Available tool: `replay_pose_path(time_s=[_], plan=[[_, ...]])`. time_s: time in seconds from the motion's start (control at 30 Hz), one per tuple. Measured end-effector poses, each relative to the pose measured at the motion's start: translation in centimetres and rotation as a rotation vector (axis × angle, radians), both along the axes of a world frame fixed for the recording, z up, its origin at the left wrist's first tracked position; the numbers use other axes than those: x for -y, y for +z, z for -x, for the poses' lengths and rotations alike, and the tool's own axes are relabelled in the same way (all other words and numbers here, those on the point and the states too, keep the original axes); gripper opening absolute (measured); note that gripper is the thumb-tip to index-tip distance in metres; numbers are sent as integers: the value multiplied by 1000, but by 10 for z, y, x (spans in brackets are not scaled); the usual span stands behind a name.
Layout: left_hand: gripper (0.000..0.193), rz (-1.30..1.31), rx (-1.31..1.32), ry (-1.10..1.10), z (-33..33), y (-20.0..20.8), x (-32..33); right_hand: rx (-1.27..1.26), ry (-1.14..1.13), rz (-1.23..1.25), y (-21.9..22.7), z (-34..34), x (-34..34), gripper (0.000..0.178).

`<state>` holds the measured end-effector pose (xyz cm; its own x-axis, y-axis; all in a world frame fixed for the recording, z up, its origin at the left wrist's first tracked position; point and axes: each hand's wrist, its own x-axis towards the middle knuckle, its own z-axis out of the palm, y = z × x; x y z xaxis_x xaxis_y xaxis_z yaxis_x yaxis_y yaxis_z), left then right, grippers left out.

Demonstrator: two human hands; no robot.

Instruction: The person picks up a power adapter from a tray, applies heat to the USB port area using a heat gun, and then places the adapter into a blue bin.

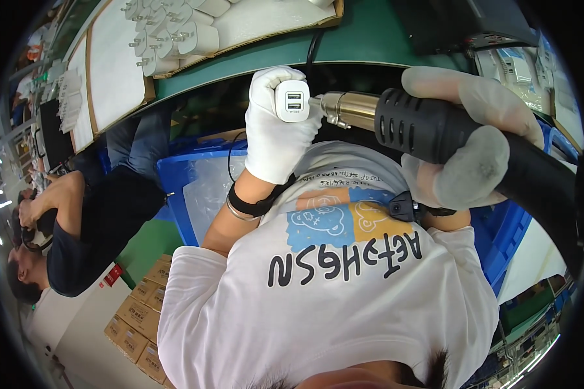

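Note:
A small white charger with two USB ports on its upturned end is in my left hand, which wears a white glove and is closed around it. My right hand, in a thin whitish glove with a grey smudge on the thumb, grips what looks like a hot-air gun. It has a metal barrel and a black slotted body, with a thick black hose running off at the right. Its nozzle points left at the charger's side; I cannot tell whether the two touch.
Several white plug chargers stand on a board on the green bench. A blue crate with clear plastic sits beside my left arm. A co-worker is at the left, near stacked cartons. A dark box stands at the far right.

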<state>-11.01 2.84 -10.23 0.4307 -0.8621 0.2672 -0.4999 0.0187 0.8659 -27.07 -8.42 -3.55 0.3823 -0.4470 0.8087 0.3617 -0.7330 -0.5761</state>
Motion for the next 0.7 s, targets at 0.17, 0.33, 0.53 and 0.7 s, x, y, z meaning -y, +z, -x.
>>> replay_pose_path(time_s=[0.17, 0.33, 0.53, 0.7], plan=[[52, -12, -45, -4, -1, -2, 0, -38, 18, 9, -2, 8, 8, 38], [54, -20, -67, -14, -2, -1, -1, -76, 43, 20, 1, 4, 7, 36], [54, -47, -12, -1, 0, 4, 0, -119, 73, 34, 3, 8, 11, 35], [50, -157, -303, 100, 1, 3, -1, -154, 101, 46, 1, 15, 17, 33]])
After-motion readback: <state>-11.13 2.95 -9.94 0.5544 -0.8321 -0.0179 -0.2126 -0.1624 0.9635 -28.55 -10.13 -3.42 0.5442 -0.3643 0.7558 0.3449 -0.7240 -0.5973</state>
